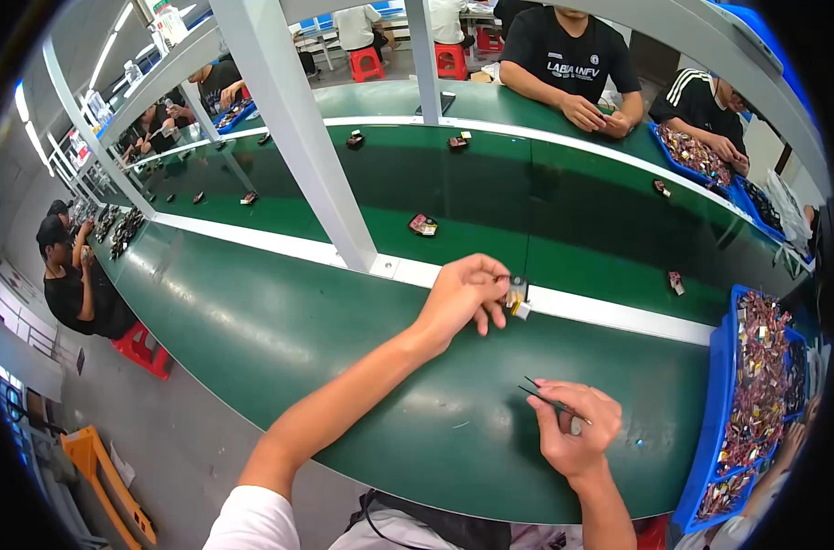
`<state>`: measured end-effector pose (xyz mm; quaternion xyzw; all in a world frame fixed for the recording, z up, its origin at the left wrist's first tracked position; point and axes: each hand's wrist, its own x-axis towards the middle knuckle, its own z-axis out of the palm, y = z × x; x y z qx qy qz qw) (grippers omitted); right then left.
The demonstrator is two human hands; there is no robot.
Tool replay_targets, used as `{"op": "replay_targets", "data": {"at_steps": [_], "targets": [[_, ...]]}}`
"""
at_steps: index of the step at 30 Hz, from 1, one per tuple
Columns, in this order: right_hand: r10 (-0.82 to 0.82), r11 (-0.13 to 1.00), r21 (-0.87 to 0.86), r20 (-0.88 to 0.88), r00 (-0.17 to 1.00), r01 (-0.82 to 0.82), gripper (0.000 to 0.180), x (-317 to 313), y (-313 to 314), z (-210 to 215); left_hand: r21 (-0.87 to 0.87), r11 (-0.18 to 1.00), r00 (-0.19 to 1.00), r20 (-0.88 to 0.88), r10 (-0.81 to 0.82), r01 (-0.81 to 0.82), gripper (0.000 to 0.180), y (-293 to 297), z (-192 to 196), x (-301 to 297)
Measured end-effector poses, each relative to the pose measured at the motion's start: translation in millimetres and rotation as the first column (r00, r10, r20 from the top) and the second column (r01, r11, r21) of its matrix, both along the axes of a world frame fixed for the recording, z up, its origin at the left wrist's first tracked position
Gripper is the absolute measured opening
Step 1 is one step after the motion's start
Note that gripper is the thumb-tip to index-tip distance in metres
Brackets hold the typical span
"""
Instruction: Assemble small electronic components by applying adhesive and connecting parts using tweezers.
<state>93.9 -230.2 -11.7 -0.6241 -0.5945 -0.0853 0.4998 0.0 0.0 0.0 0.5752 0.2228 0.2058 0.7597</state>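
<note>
My left hand [467,295] reaches out over the white rail at the near edge of the conveyor. Between its thumb and fingers is a small electronic module [518,295] with a black casing and a silver and yellow part hanging below. Closer to me, my right hand [577,423] pinches a pair of dark tweezers [553,401], whose two tips stand apart and point left above the green tabletop [362,367]. Similar small modules lie on the green belt, one [423,225] beyond my left hand and another [676,282] to its right.
A blue bin [721,403] heaped with small wired parts stands at my right. A grey upright post [298,137] rises left of my left hand. Across the belt, people in black shirts work beside another blue bin [678,174]. Dark parts [124,229] are piled at the far left.
</note>
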Motion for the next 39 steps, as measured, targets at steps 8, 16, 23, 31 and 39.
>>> {"op": "replay_targets", "data": {"at_steps": [8, 16, 23, 31, 39], "targets": [[-0.007, 1.000, -0.008, -0.505, 0.863, 0.003, 0.017, -1.8, -6.3, 4.3, 0.103, 0.995, 0.989, -0.150, 0.006, 0.009, 0.015, -42.4, -7.8, -37.6], [0.037, 0.998, 0.002, -0.777, 0.629, -0.057, 0.016, 11.3, -8.7, 2.3, 0.095, 0.995, 0.995, -0.097, -0.026, 0.036, 0.017, -74.8, -0.9, -38.2], [0.021, 0.999, -0.010, -0.709, 0.705, -0.040, 0.016, 12.2, -7.6, -0.9, 0.237, 0.971, 0.997, -0.069, 0.022, -0.006, 0.021, -81.9, -5.0, -35.5], [-0.004, 0.999, -0.027, -0.664, 0.748, -0.019, 0.016, 9.5, -6.7, -5.8, 0.335, 0.942, 0.999, -0.030, 0.037, -0.025, 0.021, -88.5, -6.4, -35.6], [-0.052, 0.998, -0.055, -0.643, 0.764, 0.022, 0.017, 13.3, -9.5, -8.0, 0.362, 0.930, 0.997, -0.005, 0.074, -0.067, 0.024, -94.7, -10.9, -29.8]]}}
